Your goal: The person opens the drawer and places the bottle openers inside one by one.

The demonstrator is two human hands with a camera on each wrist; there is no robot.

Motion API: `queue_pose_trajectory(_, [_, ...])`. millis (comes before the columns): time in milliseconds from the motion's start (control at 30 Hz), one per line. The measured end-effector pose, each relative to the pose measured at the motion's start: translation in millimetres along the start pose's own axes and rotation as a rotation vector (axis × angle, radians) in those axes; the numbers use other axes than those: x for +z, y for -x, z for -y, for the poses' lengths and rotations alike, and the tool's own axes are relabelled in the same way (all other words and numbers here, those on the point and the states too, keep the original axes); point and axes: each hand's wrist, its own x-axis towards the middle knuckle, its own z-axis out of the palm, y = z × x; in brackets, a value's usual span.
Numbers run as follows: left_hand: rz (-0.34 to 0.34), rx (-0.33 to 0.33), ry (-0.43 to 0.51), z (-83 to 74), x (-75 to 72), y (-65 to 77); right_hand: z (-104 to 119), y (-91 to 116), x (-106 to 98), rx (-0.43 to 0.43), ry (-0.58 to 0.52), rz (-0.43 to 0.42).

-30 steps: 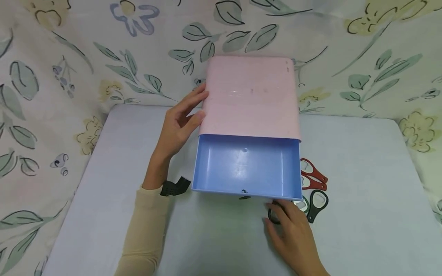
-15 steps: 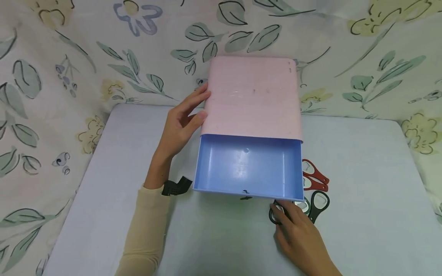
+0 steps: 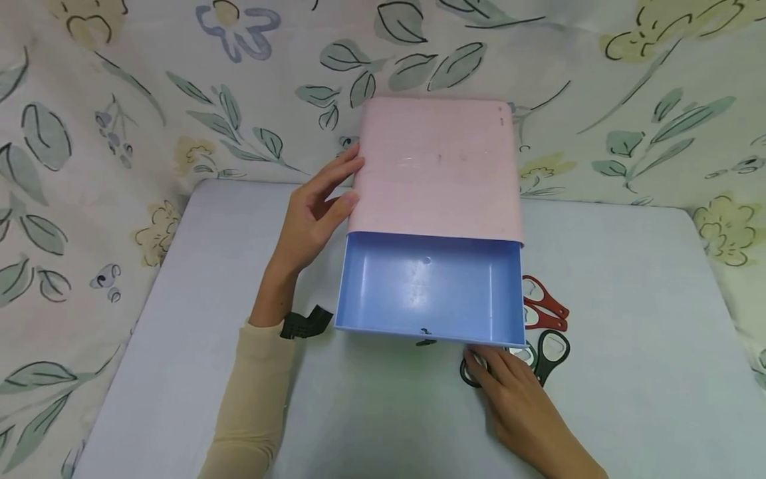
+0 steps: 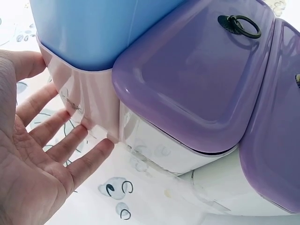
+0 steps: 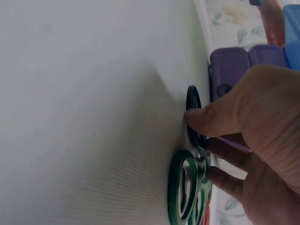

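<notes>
A pink drawer cabinet (image 3: pixel 439 173) stands on the table with its top blue drawer (image 3: pixel 419 286) pulled out. My left hand (image 3: pixel 311 219) rests its straight fingertips against the cabinet's left side; the left wrist view shows the fingers spread along the pink edge. By the drawer's front right corner, my right hand (image 3: pixel 520 399) pinches a black handle loop (image 5: pixel 192 112) of a pair of scissors between thumb and fingers. The blades are hidden from the head view. Green-handled scissors (image 5: pixel 180 187) lie right beside that hand.
Black-handled scissors (image 3: pixel 552 352) and red-handled scissors (image 3: pixel 544 311) lie right of the open drawer, partly covered by it. Purple drawers (image 4: pixel 192 75) with ring pulls sit below the blue one. Floral cloth (image 3: pixel 239 106) hangs behind the white table (image 3: pixel 628 332).
My right hand has shifted slightly, its thumb moving in onto the black loop, which now lies a little farther left. My left hand and the open drawer have stayed in place.
</notes>
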Motion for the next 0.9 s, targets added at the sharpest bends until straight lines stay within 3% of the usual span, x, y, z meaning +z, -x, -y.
queue_pose_trajectory(367, [0.001,-0.009,-0.004,2.1,-0.8,-0.2,-5,-15,8,-0.030,-0.030,-0.094])
queue_pose_trajectory(600, [0.004,-0.006,0.004,1.6,-0.4,0.3,2,-21,6,-0.025,-0.028,-0.045])
queue_pose_trajectory(900, [0.003,-0.011,-0.014,1.1,-0.5,-0.3,4,-33,8,-0.119,0.016,-0.102])
